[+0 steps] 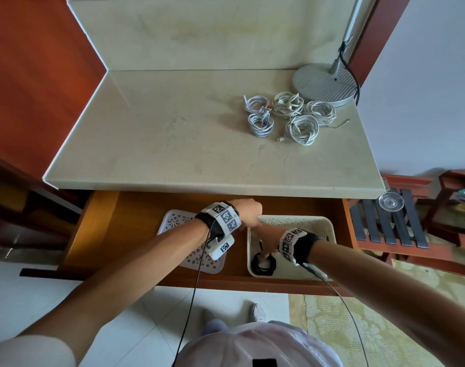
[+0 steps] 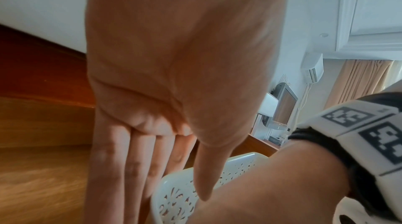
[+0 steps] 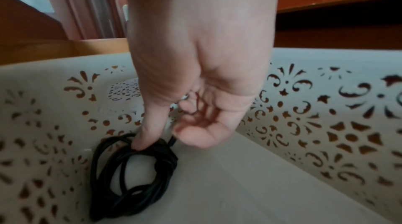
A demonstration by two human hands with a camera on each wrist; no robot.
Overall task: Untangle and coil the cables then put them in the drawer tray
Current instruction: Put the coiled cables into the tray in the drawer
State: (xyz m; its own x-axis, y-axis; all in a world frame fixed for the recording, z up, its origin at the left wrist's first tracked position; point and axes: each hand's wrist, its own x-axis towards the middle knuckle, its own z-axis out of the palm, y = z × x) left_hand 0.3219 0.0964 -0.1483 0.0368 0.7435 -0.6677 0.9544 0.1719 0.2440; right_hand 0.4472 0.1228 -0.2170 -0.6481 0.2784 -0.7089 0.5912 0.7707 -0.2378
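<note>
Down at the cream tray (image 1: 329,226) in the open drawer, the right hand (image 3: 195,76) pinches the coiled black cable (image 3: 132,172), placing it; next, letting go, while the left hand (image 2: 180,66) hangs relaxed, holding nothing.

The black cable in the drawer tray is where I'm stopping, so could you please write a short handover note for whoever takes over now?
Right hand: fingers pinch the coiled black cable, which lies on the floor of the cream tray in the open drawer.
Left hand: fingers straight, holding nothing, at the tray's rim.
Done: black cable coiled and in the tray.
Left: five coiled white cables on the desk top, beside the lamp base, go into the tray.
</note>
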